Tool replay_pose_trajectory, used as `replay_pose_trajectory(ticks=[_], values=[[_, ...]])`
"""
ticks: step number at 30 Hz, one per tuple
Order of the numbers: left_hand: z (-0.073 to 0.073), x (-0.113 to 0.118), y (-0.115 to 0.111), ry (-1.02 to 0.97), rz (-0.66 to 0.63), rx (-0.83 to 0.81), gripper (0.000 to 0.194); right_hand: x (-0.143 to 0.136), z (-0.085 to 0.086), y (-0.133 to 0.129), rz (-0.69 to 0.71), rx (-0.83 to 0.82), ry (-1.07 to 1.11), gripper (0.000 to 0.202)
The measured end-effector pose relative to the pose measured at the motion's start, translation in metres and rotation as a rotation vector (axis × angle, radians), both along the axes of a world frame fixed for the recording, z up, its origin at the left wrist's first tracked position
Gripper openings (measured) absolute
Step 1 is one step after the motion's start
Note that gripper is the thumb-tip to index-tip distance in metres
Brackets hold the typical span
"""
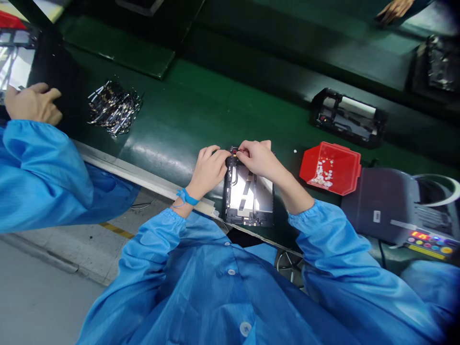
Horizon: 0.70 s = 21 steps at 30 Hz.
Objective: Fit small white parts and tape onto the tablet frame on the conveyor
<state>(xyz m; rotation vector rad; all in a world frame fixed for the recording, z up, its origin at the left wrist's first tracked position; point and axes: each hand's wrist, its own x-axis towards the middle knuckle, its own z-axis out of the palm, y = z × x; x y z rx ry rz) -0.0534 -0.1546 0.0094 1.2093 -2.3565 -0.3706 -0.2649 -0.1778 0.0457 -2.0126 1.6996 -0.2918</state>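
An opened tablet with a black frame and silvery-white inside lies at the front edge of the green bench. My left hand, with a blue band at its wrist, has bent fingers closed against the tablet's upper left corner. Over the top end of the tablet is my right hand, thumb and fingers pinched together near a small red and yellow part. Whatever lies between those fingertips is hidden or too small to name.
To the right stand a red bin with small white pieces, a dark tape dispenser and another opened device. Leftward lies a pile of small flex cables, beyond it a co-worker's hand. Another person's hand shows top right.
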Motion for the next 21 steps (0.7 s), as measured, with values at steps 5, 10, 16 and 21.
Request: replay_pose_trajectory(ticks=[5,10,16,21], values=[[0.001,0.002,-0.002,-0.022,-0.024,-0.030,0.039,0.008,-0.002,0.002,-0.017,-0.043,0.097,0.019],[0.004,0.006,-0.006,-0.087,-0.077,-0.059,0.041,0.011,-0.003,0.004,-0.011,-0.074,0.131,0.017],[0.008,0.011,-0.015,-0.215,-0.179,-0.147,0.046,0.011,-0.012,0.005,0.008,-0.154,0.142,0.015],[0.011,0.015,-0.024,-0.307,-0.260,-0.272,0.041,0.012,-0.005,0.002,0.034,-0.109,0.166,0.019]])
